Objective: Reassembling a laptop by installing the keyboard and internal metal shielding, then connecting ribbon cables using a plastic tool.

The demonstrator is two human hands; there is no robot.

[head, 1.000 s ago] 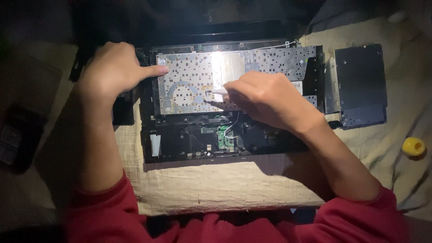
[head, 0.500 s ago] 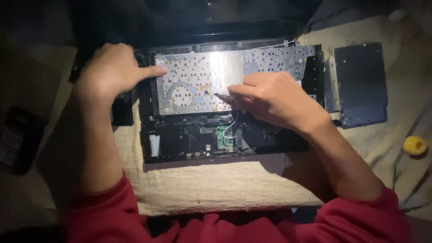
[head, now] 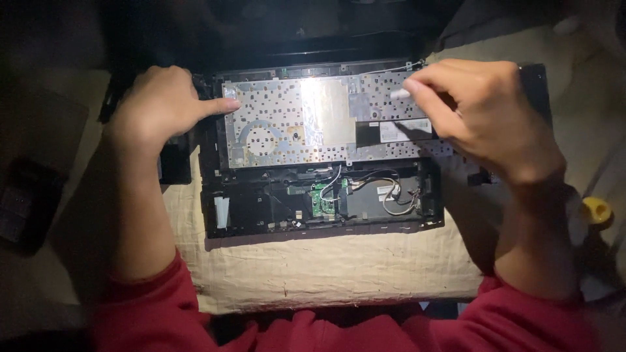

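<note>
Head view is showing the opened black laptop with its shiny metal plate (head: 293, 124) lying on the tan cloth (head: 326, 274). The left hand (head: 156, 107) is pressing its edge, fingers curled. The right hand (head: 482, 117) is pinching a small white piece (head: 399, 94). It looks light and fragile, best held by its edges.

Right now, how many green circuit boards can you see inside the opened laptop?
1. The small green circuit board sits in the lower bay of the laptop chassis, below the metal keyboard plate. Others may be hidden beneath that plate.
</note>
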